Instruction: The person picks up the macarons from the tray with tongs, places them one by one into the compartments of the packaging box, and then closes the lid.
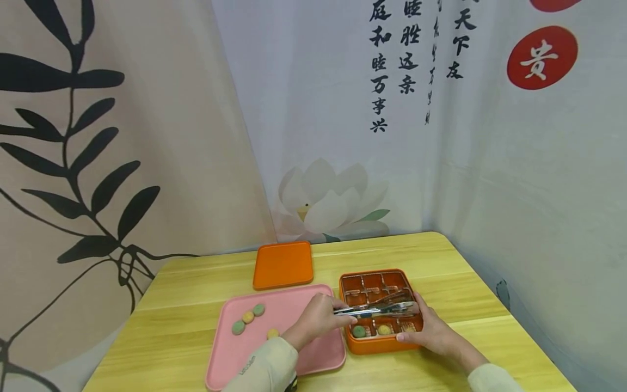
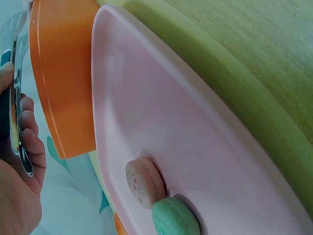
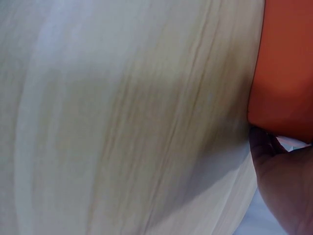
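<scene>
My left hand grips metal tongs by the handle end, above an orange box. The tongs' tips reach over the box's right part; whether anything sits between them I cannot tell. A clear divided insert lines the box. In its front row lie a green macaron, a yellow macaron and a partly hidden yellowish one. My right hand holds the box's right side, thumb at the front corner. The left wrist view shows the tongs within the curled fingers.
Left of the box lies a pink tray bearing several green and yellow macarons. One yellow macaron is near my left wrist. Behind the tray rests a flat orange lid. A printed curtain hangs behind the wooden table.
</scene>
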{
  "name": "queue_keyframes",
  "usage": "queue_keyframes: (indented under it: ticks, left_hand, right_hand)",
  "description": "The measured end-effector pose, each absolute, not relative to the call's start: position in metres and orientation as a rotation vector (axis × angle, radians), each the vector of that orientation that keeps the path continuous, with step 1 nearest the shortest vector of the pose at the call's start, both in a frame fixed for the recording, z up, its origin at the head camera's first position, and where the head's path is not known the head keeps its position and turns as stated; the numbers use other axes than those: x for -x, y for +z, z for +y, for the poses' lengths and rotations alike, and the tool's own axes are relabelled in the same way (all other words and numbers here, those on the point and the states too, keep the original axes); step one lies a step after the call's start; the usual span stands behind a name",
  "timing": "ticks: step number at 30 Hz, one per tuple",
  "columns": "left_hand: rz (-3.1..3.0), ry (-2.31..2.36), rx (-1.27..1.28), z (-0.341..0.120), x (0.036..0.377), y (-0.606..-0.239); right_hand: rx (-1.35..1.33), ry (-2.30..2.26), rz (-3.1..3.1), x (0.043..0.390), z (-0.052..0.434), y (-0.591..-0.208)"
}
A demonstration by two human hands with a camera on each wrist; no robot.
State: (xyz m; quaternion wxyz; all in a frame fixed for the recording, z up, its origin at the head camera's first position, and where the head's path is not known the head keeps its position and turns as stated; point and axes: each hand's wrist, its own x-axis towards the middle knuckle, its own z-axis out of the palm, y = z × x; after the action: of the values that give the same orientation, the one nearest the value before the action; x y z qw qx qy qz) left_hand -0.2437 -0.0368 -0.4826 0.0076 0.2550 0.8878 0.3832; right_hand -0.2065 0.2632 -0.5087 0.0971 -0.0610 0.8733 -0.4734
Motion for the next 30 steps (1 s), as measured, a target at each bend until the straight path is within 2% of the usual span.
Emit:
queue_keyframes:
  ticks: [14, 25, 30]
  left_hand:
    - [2.685, 1.392, -0.672, -0.048, 0.242, -0.478]
    - [2.744, 1.368, -0.685, -0.073, 0.246, -0.476]
    - [2.748, 1.391, -0.611, -0.089, 0.247, -0.474]
  right_hand:
    - [0.178, -1.414, 2.563, 0.204, 0.263, -0.507]
    - [0.209, -1.508, 2.519, 0.207, 0.262, -0.508]
    - [0.199, -1.499, 2.531, 0.207, 0.262, -0.509]
